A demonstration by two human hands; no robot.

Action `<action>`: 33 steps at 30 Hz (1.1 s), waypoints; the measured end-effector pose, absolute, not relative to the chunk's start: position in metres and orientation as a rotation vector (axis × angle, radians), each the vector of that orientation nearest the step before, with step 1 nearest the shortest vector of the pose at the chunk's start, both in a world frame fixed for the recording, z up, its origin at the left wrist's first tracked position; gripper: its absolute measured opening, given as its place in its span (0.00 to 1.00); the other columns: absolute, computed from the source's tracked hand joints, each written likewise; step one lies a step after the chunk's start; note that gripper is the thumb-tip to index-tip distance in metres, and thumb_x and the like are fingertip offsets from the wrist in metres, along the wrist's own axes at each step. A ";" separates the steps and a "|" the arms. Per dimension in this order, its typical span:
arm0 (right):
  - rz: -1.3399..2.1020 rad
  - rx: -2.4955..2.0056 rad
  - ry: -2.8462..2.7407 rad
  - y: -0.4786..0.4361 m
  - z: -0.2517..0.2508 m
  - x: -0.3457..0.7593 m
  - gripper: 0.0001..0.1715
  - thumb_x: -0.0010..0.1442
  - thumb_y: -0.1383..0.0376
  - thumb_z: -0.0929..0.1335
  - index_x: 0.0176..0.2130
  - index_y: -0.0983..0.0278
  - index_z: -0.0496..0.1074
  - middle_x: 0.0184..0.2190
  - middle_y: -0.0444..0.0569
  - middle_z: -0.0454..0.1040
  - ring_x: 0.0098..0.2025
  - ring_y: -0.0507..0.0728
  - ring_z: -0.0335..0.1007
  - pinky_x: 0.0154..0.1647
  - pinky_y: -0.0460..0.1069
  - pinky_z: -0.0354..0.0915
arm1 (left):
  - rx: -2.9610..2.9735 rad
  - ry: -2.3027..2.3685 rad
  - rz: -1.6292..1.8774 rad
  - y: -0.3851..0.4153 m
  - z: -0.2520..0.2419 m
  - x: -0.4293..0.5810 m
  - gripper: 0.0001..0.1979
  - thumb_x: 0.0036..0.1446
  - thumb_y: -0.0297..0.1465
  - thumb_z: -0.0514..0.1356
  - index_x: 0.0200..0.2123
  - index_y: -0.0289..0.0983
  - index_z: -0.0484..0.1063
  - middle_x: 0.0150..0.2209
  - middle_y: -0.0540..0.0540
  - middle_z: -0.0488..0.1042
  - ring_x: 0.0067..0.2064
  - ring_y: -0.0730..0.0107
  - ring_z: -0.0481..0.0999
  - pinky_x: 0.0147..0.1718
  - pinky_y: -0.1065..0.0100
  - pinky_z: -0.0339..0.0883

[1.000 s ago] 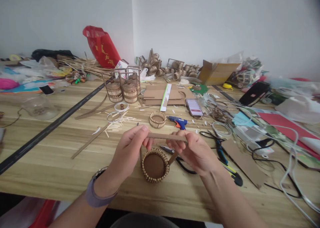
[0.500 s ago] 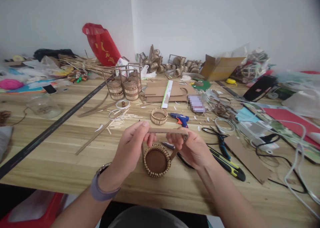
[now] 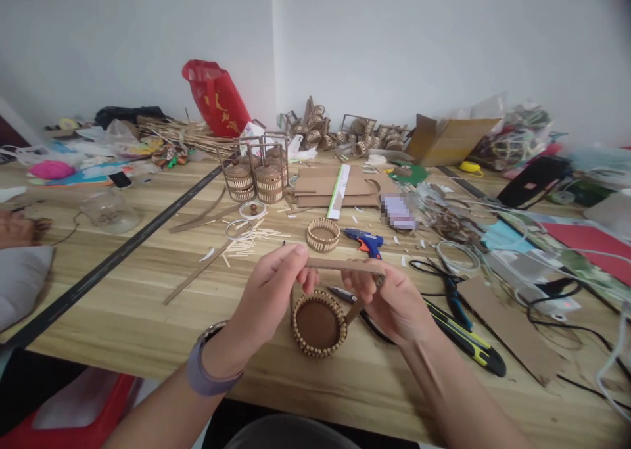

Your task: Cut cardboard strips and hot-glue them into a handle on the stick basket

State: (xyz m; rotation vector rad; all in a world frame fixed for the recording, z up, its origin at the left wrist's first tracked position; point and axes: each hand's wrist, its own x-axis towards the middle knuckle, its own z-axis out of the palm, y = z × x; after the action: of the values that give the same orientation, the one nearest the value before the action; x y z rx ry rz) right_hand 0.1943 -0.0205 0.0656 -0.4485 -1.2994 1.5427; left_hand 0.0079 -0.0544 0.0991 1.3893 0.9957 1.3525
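A brown cardboard strip (image 3: 345, 265) is stretched between my two hands, bent down near its right end. My left hand (image 3: 270, 291) pinches its left end between thumb and fingers. At the bent right end, my right hand (image 3: 398, 301) has its fingers closed on the strip. Below hangs or stands a small round basket (image 3: 319, 324) edged with short wooden sticks, its brown inside facing me. Side strips run from it up toward both hands, so the held strip looks like the top of its handle. Beyond lies a stick-edged ring (image 3: 323, 235) beside a blue glue gun (image 3: 363, 240).
A yellow-black utility knife (image 3: 466, 337), pliers (image 3: 458, 301) and a cardboard piece (image 3: 510, 327) lie right. Loose sticks (image 3: 254, 240) lie left of the ring. Finished baskets with handles (image 3: 269, 183) stand behind. Another person's hand (image 3: 14, 229) rests at the left edge.
The view has turned slightly left, so everything sits further right and a little lower, and another person's hand shows at the left edge. Both my hands keep hold of the strip.
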 end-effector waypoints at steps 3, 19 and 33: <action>1.526 -0.460 -1.305 -0.020 0.066 0.194 0.23 0.52 0.46 0.74 0.22 0.61 0.72 0.19 0.44 0.63 0.31 0.57 0.61 0.35 0.51 0.57 | 1.406 0.992 1.336 -0.055 0.100 0.007 0.21 0.68 0.40 0.48 0.22 0.40 0.58 0.21 0.52 0.65 0.31 0.69 0.69 0.36 0.67 0.62; 1.540 -0.470 -1.303 -0.019 0.066 0.191 0.26 0.51 0.43 0.73 0.20 0.61 0.71 0.19 0.44 0.63 0.30 0.56 0.59 0.34 0.50 0.57 | 2.215 1.032 0.197 0.001 0.213 0.028 0.19 0.58 0.36 0.58 0.16 0.39 0.74 0.15 0.52 0.70 0.19 0.73 0.65 0.26 0.71 0.58; 1.567 -0.536 -1.257 -0.022 0.069 0.191 0.25 0.49 0.44 0.75 0.20 0.61 0.71 0.21 0.46 0.65 0.30 0.56 0.60 0.33 0.50 0.58 | 2.176 1.095 -0.100 -0.009 0.221 0.050 0.27 0.64 0.30 0.55 0.11 0.37 0.70 0.25 0.49 0.80 0.27 0.74 0.74 0.28 0.74 0.62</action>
State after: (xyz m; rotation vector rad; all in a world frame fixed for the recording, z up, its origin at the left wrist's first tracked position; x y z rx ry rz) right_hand 0.1912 -0.0219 0.0688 -0.5360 -1.2566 1.5669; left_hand 0.0496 -0.0086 0.2207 2.1762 1.0953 -0.0995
